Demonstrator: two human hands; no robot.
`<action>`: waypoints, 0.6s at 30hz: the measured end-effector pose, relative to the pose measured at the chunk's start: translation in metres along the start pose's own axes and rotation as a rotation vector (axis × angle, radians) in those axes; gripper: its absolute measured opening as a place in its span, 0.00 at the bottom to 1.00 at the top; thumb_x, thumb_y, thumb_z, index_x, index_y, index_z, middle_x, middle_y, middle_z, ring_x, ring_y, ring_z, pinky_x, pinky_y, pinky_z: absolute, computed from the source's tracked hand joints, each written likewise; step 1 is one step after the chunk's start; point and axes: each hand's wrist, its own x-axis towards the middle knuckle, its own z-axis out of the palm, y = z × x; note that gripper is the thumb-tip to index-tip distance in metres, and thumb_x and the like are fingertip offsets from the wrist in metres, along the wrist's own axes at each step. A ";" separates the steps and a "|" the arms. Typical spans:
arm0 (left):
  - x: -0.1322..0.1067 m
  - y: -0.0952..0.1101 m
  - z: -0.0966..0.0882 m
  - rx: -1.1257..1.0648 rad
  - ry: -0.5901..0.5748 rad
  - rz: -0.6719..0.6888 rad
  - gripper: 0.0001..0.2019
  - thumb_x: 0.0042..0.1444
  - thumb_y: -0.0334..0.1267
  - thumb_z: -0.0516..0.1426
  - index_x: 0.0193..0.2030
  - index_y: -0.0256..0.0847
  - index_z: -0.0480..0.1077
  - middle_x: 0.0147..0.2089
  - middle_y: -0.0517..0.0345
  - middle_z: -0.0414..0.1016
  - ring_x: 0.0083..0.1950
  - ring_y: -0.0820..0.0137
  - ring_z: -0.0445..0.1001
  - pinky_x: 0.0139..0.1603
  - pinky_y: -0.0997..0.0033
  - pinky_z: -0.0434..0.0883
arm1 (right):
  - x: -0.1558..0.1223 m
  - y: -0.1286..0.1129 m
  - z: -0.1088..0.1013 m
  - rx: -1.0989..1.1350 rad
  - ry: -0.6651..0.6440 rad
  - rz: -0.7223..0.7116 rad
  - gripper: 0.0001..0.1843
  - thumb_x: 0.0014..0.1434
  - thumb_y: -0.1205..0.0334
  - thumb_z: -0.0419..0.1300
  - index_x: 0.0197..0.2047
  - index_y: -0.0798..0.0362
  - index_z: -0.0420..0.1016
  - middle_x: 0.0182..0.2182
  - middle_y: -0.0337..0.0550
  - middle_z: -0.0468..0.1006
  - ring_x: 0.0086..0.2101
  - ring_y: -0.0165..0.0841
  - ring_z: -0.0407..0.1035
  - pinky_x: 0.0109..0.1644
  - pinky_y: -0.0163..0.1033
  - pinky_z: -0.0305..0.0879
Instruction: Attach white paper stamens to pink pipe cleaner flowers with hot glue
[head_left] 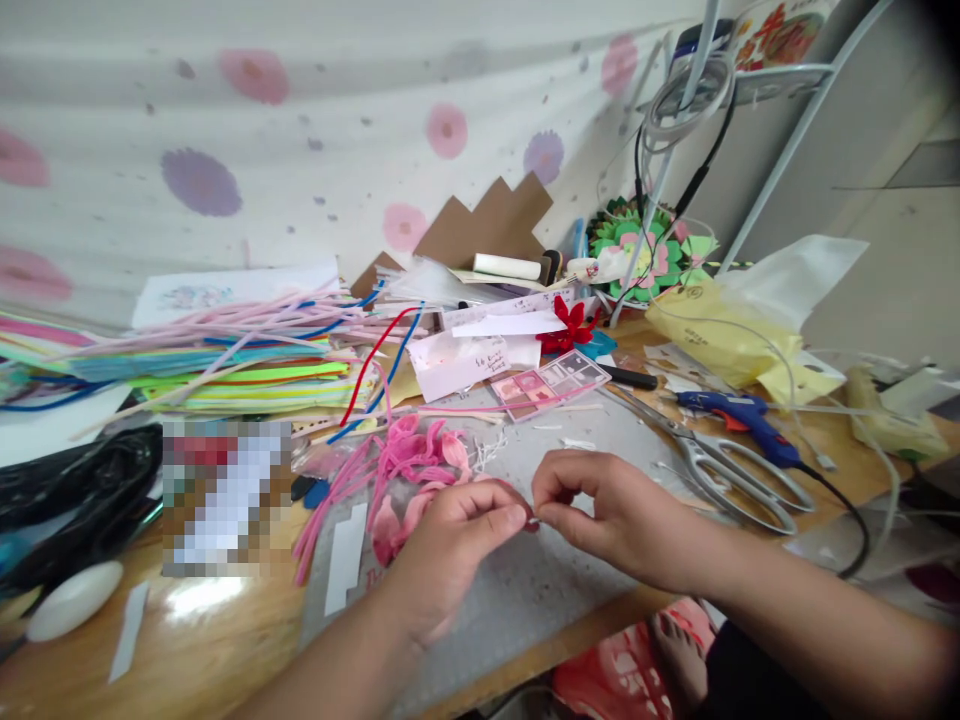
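Observation:
Over the grey cutting mat (540, 630), my left hand (469, 535) and my right hand (607, 505) almost meet at the fingertips. Each is closed in a pinch, thumb against forefinger. A small dark reddish bit shows between them, too small and covered to name. Just behind my left hand lies a pile of pink fuzzy stems (409, 455), some bent into loops. Paler pink petal shapes (386, 530) sit partly hidden by that hand. White thin scraps (491, 452) are scattered beyond the fingers.
Large scissors (720, 470) and a blue glue gun (742, 415) with its cord lie to the right. Bundles of coloured fuzzy stems (247, 385) fill the back left. A red flower (568, 325) and a printed card (551, 385) are behind the mat. White paper strips (346, 560) rest left.

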 end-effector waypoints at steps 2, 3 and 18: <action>0.000 0.001 0.001 -0.019 0.013 -0.011 0.07 0.52 0.38 0.59 0.27 0.39 0.74 0.31 0.58 0.73 0.39 0.67 0.67 0.44 0.69 0.60 | 0.000 0.000 0.001 0.003 0.019 0.014 0.07 0.52 0.74 0.55 0.28 0.56 0.71 0.27 0.39 0.73 0.29 0.29 0.66 0.35 0.34 0.62; 0.000 0.000 0.001 -0.018 0.016 -0.014 0.07 0.52 0.38 0.59 0.27 0.39 0.74 0.31 0.58 0.73 0.39 0.67 0.67 0.43 0.69 0.61 | 0.000 0.000 0.002 0.004 0.027 0.027 0.07 0.52 0.74 0.55 0.27 0.56 0.70 0.26 0.39 0.73 0.29 0.29 0.66 0.34 0.33 0.61; -0.002 0.002 -0.004 0.242 0.009 0.093 0.10 0.57 0.42 0.56 0.30 0.40 0.69 0.30 0.60 0.66 0.36 0.68 0.63 0.38 0.68 0.60 | 0.002 0.000 0.006 0.047 0.005 0.190 0.05 0.53 0.67 0.54 0.26 0.55 0.68 0.21 0.35 0.67 0.24 0.27 0.59 0.27 0.32 0.56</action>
